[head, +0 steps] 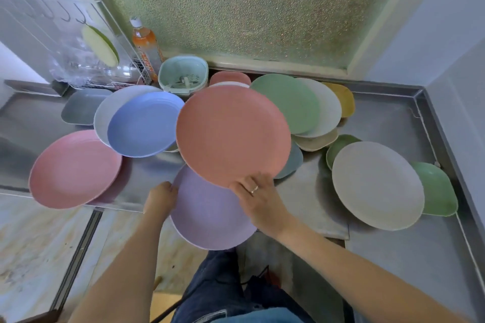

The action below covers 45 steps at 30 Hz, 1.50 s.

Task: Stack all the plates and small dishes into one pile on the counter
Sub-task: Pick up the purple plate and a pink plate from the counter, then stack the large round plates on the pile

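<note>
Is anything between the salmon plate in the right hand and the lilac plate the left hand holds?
Nothing visible. The right hand holds the salmon plate tilted directly above the lilac plate, which the left hand grips at its edge.

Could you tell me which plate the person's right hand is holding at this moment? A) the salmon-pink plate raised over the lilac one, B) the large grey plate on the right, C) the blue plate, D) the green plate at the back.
A: the right hand has its grip on the near rim of the salmon-pink plate, tilted above the lilac plate, whose left edge the left hand holds.
</note>
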### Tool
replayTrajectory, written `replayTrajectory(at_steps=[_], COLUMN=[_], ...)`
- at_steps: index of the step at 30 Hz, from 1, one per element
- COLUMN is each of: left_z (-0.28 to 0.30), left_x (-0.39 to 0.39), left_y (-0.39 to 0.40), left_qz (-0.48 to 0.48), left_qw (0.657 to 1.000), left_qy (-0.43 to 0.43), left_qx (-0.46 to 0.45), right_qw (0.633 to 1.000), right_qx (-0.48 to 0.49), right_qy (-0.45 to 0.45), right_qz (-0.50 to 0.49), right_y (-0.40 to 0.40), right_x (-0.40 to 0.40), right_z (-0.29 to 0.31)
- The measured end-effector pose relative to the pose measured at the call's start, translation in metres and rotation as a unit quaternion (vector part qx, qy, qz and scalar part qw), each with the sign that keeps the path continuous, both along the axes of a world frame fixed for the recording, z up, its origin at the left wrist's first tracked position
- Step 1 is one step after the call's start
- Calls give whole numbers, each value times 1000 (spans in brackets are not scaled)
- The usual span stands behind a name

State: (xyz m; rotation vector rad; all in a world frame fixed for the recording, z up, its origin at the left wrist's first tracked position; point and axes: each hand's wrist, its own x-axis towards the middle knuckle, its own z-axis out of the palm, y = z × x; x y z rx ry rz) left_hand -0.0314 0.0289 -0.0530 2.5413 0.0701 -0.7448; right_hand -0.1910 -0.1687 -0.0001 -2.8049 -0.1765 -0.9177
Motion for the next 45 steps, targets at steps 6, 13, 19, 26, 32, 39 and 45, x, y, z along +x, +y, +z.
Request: replayTrajectory(at_steps=[6, 13, 19, 26, 32, 39, 45], left_z=[15, 22, 12, -2, -5, -9, -2], left_x=[-29, -32, -26, -17, -8, -1, -8], left_y=[8, 21, 9, 3, 0, 0, -5], left_qz=[176, 266, 101, -14, -4, 19, 64], left_qw=[964, 899, 980, 999, 996, 992, 985], left_qy=[126, 208, 96, 29, 84, 121, 133], left_qx=[-157, -278, -143, 4, -7, -44, -86], right_qw=[985, 940, 904, 876, 861, 964, 880], right_qx=[-75, -113, -55, 5, 10, -2, 96], right_qy=[83, 269, 389, 463, 493, 265, 232], right_qz=[129, 176, 172, 131, 122, -7, -404], right_y=[22, 20, 23, 29, 26, -18, -90], right_x=[-48, -65, -55, -46, -42, -46, -74], right_z=[-34, -52, -48, -46, -43, -47, -38])
